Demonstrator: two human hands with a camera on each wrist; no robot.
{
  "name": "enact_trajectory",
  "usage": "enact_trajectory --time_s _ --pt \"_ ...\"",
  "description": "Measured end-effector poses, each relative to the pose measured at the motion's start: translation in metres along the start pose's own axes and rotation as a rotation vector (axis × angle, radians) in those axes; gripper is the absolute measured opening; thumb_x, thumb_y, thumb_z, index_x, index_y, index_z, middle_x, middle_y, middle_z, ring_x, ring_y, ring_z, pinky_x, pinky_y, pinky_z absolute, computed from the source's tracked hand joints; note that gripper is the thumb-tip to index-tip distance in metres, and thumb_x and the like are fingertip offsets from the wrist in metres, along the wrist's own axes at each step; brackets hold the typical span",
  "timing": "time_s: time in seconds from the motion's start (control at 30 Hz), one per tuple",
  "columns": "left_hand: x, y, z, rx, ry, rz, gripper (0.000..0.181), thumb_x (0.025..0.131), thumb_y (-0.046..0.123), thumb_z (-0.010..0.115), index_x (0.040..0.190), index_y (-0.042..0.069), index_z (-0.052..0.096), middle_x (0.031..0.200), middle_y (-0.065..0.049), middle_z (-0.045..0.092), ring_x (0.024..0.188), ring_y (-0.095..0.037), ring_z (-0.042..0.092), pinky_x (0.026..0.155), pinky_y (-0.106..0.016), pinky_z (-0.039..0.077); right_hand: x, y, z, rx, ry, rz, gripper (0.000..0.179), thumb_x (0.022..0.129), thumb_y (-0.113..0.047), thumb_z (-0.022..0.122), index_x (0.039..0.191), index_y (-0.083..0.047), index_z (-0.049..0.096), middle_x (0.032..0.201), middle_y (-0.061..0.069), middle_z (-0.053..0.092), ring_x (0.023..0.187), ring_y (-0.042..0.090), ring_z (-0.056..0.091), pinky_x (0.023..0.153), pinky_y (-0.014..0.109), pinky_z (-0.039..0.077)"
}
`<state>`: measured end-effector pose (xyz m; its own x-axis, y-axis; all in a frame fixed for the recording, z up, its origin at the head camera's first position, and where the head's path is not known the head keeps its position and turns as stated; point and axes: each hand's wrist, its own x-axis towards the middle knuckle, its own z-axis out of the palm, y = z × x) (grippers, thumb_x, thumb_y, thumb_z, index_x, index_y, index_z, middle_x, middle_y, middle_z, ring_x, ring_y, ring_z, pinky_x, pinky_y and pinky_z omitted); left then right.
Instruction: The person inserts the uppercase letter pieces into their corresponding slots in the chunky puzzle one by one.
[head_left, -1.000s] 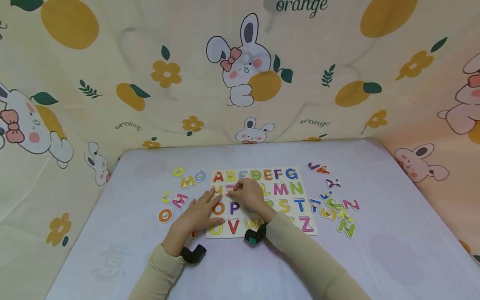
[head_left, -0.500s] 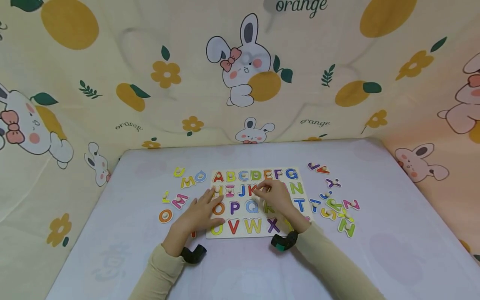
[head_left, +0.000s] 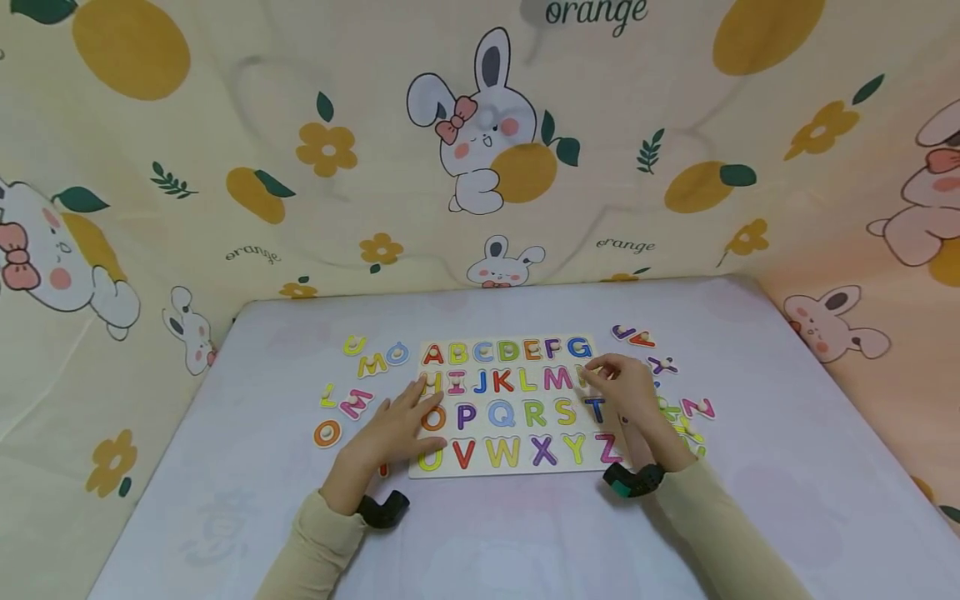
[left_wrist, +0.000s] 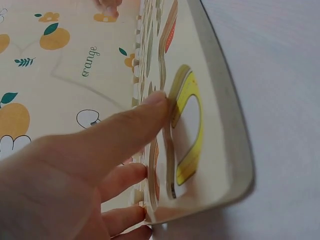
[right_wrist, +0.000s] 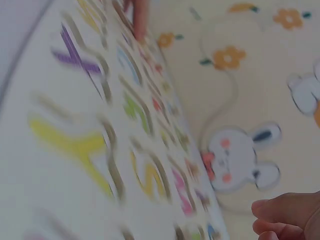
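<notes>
A cream alphabet puzzle board [head_left: 517,475] lies mid-table, with letter recesses in rows. Knobbed letter pieces fill the top row, and a pink letter I piece [head_left: 457,382] sits in the second row beside the H. My left hand [head_left: 397,425] rests on the board's left side with fingers spread. In the left wrist view its thumb [left_wrist: 135,120] touches the board by the yellow U recess [left_wrist: 192,150]. Over the board's right edge hovers my right hand [head_left: 633,396], fingers loosely bent. The right wrist view shows no piece at its fingertips [right_wrist: 262,207].
Loose letters lie left of the board, among them an orange O [head_left: 327,433], a pink M [head_left: 356,404] and a blue O [head_left: 397,353]. More lie to the right, including a pink N or Z [head_left: 698,407] and a purple X [head_left: 663,365]. A printed cloth [head_left: 300,242] hangs behind.
My right hand has left the I piece in the second row and travelled right across the board to its right edge. My left hand has stayed in place.
</notes>
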<state>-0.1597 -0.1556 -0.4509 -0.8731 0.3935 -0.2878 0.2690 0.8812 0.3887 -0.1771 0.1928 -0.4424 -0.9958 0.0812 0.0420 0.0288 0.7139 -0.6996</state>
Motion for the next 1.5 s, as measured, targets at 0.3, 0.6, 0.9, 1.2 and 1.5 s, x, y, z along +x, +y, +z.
enact_trajectory --time_s 0.3,0.6,0.9,1.2,1.5 --pt "0.0 -0.001 -0.001 0.003 -0.002 -0.004 0.076 0.086 0.046 0.066 0.15 0.019 0.035 0.164 -0.013 0.013 0.152 -0.033 0.015 0.118 -0.063 0.019 0.002 0.036 -0.036 -0.046 0.009 0.043 0.031 0.091 -0.025 0.067 0.106 0.001 0.069 0.075 0.006 0.053 0.072 0.016 0.043 0.051 0.021 0.031" --pt "0.001 -0.001 -0.002 0.007 -0.002 0.003 0.076 0.086 0.046 0.066 0.15 0.018 0.035 0.164 -0.013 0.014 0.152 -0.034 0.015 0.118 -0.063 0.019 -0.005 0.062 -0.054 -0.085 -0.022 0.135 0.04 0.09 -0.033 0.067 0.11 0.001 0.068 0.077 0.005 0.053 0.078 0.019 0.043 0.057 0.024 0.032" --pt "0.002 -0.001 -0.002 0.0 -0.008 0.002 0.076 0.087 0.046 0.066 0.15 0.018 0.034 0.164 -0.013 0.013 0.152 -0.034 0.014 0.118 -0.063 0.018 -0.009 0.071 -0.055 -0.102 -0.021 0.173 0.037 0.089 -0.032 0.069 0.107 0.001 0.069 0.077 0.005 0.053 0.079 0.02 0.044 0.057 0.024 0.032" --pt "-0.001 0.001 -0.002 -0.018 -0.008 -0.009 0.076 0.086 0.045 0.067 0.15 0.018 0.035 0.164 -0.013 0.013 0.152 -0.034 0.015 0.119 -0.063 0.018 -0.01 0.075 -0.054 -0.119 -0.06 0.193 0.038 0.087 -0.032 0.07 0.104 0.002 0.07 0.079 0.008 0.059 0.083 0.023 0.046 0.063 0.028 0.032" --pt "-0.001 0.001 -0.003 -0.002 -0.008 -0.012 0.077 0.086 0.045 0.067 0.15 0.019 0.035 0.164 -0.012 0.014 0.153 -0.033 0.015 0.119 -0.062 0.018 -0.008 0.073 -0.053 -0.123 -0.056 0.187 0.036 0.088 -0.029 0.07 0.105 0.003 0.07 0.076 0.007 0.056 0.081 0.022 0.046 0.061 0.028 0.031"
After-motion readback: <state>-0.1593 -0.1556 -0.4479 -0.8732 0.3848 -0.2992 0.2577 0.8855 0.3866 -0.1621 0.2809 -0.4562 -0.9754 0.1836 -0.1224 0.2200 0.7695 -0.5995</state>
